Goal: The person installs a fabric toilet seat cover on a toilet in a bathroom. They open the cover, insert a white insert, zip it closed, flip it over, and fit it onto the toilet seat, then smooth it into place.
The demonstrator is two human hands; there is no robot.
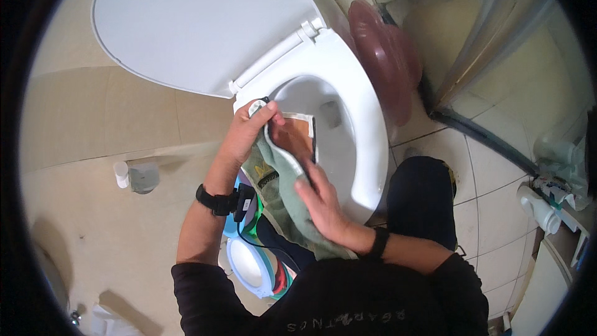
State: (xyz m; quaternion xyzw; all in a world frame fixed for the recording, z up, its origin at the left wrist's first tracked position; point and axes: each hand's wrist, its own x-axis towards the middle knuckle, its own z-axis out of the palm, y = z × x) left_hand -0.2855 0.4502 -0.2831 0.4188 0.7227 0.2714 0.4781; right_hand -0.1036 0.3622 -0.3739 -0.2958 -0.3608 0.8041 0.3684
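A green cloth [289,182] with a pale edge hangs between my hands, over the toilet's front left side. Its upper part is folded over, and a brown-orange panel [297,137] with a white border shows beside the fold. My left hand [245,129] is closed on the cloth's upper corner. Lower down, my right hand [326,208] grips the cloth's right side between thumb and fingers. Under the cloth and hands is a white toilet [367,143], its seat down on the bowl and its lid [205,22] raised. Part of the cloth's lower end is hidden by my body.
A pinkish-red plastic basin [385,65] stands right of the toilet, near a glass partition. Blue-rimmed containers [249,264] sit by my left side. A small holder [144,176] is on the left wall. White bottles [538,208] are at the far right; tiles [491,211] cover the floor.
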